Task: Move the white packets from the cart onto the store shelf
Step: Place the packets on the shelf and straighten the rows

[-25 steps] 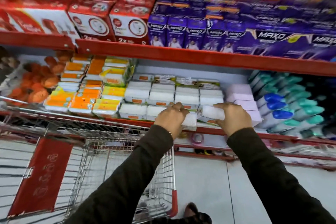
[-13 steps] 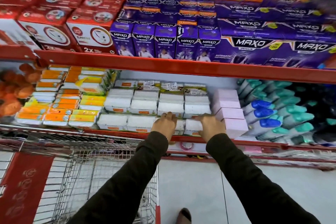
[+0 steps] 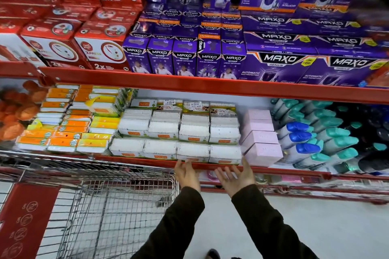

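White packets point(image 3: 193, 150) with orange labels lie in rows on the red-edged store shelf point(image 3: 147, 159), several along the front and more stacked behind. My left hand point(image 3: 187, 172) is open, fingers spread, just below the shelf's front edge under the third front packet. My right hand point(image 3: 235, 176) is also open, palm up, below the fourth front packet point(image 3: 225, 153). Neither hand holds anything. The wire cart point(image 3: 101, 206) stands at the lower left; no white packets show in the part of its basket that I see.
Orange and yellow packs point(image 3: 65, 132) sit left of the white packets, pink boxes point(image 3: 262, 139) right of them, then blue and teal-capped bottles point(image 3: 311, 141). Red boxes point(image 3: 69, 48) and purple boxes point(image 3: 189, 63) fill the upper shelf. Pale floor point(image 3: 336, 227) lies below right.
Both hands set white packets into the front row, let go, and drew back below the shelf edge with fingers spread. The view has moved closer and tilted up.
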